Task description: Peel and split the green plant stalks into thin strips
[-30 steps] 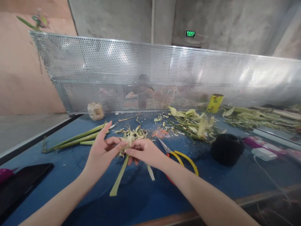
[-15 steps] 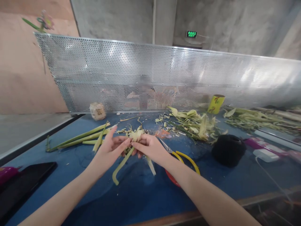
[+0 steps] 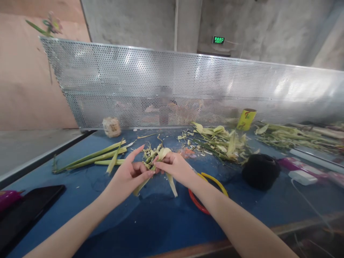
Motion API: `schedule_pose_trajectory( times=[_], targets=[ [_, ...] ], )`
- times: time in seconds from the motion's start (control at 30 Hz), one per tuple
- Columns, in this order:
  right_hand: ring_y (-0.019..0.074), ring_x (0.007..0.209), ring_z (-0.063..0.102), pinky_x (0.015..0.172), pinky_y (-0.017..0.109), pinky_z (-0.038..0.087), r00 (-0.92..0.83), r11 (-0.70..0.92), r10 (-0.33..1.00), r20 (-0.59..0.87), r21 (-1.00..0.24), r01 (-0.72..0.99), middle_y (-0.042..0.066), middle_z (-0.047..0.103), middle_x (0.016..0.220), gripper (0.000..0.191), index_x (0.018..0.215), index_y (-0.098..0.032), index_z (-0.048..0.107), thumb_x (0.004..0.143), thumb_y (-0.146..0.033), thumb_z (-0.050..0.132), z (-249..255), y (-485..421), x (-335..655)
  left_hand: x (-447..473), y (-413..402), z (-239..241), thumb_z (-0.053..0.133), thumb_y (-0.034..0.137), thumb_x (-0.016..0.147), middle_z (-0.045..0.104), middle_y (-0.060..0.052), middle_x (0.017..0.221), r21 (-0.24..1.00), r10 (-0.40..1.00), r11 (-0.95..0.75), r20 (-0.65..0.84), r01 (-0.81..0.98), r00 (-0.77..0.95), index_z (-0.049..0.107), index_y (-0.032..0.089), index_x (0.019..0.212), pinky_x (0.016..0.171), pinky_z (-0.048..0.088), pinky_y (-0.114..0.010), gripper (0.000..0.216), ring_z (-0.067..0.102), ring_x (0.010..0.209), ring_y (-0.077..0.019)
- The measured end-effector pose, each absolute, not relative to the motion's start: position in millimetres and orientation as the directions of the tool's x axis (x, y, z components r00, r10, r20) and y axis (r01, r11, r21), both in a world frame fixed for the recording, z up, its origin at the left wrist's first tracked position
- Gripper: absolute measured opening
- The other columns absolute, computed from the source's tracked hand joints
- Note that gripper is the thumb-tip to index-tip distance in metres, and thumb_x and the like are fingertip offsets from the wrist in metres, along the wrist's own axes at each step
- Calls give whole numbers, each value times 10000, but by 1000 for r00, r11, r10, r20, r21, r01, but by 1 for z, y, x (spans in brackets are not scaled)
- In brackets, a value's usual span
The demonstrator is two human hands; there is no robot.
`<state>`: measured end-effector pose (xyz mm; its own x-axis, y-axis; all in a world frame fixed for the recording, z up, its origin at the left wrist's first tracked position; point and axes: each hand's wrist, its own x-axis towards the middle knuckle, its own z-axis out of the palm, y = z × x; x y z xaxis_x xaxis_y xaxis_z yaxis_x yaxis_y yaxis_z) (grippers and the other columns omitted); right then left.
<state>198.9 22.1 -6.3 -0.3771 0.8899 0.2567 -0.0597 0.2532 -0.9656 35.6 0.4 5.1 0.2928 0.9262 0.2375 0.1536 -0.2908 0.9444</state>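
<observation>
Both of my hands meet over the blue table (image 3: pixel 161 222) on a folded piece of pale green leaf strips (image 3: pixel 161 154). My left hand (image 3: pixel 126 177) pinches it from below with thumb and fingers, the forefinger stretched up. My right hand (image 3: pixel 176 168) grips its upper part, fingers curled. Loose strip ends (image 3: pixel 171 184) hang down toward the table. Scissors with yellow and red handles (image 3: pixel 209 184) lie just under my right wrist, blades hidden.
Long green stalks (image 3: pixel 91 157) lie at left, leaf scraps (image 3: pixel 220 141) behind. A black ball of thread (image 3: pixel 260 171), a yellow cup (image 3: pixel 245 119), a small woven lump (image 3: pixel 111 127), a dark tablet (image 3: pixel 24 211) and a perforated metal screen (image 3: pixel 188 86) surround the spot.
The hanging strip that reached far down toward me has been drawn up and folded in. My hands shifted slightly up and right, covering the scissor blades.
</observation>
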Motion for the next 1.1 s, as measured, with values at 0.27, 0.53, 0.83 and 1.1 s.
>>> schedule_pose_trajectory(
  times=[0.27, 0.53, 0.83, 1.1],
  targets=[
    [87, 556, 549, 577, 227, 418, -357, 239, 895, 267, -963, -121, -12, 594, 600, 147, 779, -153, 580, 710, -278, 612, -4, 24, 203, 38, -6, 6, 628, 262, 663, 460, 108, 481, 948, 925, -288, 239, 137, 294, 179, 195, 1335, 539, 409, -225, 810, 458, 475, -85],
    [73, 503, 500, 546, 220, 399, -486, 203, 846, 221, -975, -89, -19, 571, 559, 280, 983, -169, 577, 893, -278, 335, 6, 15, 202, 33, 0, 6, 638, 308, 659, 627, -17, 777, 956, 951, -270, 246, 116, 187, 238, 162, 1301, 631, 457, -273, 770, 589, 712, -148],
    [94, 563, 551, 565, 229, 429, -577, 262, 787, 219, -965, -9, -34, 552, 585, 111, 938, -187, 458, 867, -178, 374, 0, 11, 196, 38, -3, 4, 627, 233, 693, 624, 1, 765, 947, 899, -320, 302, 6, 316, 152, 229, 1326, 549, 467, -276, 792, 585, 548, -125],
    [96, 581, 524, 604, 254, 429, -562, 337, 793, 233, -938, 87, -21, 586, 624, 304, 1131, -174, 405, 829, -157, 435, 1, 11, 203, 34, 1, 2, 652, 250, 663, 594, 32, 677, 949, 915, -305, 270, 77, 300, 118, 228, 1336, 513, 446, -255, 859, 592, 562, -142]
  ],
)
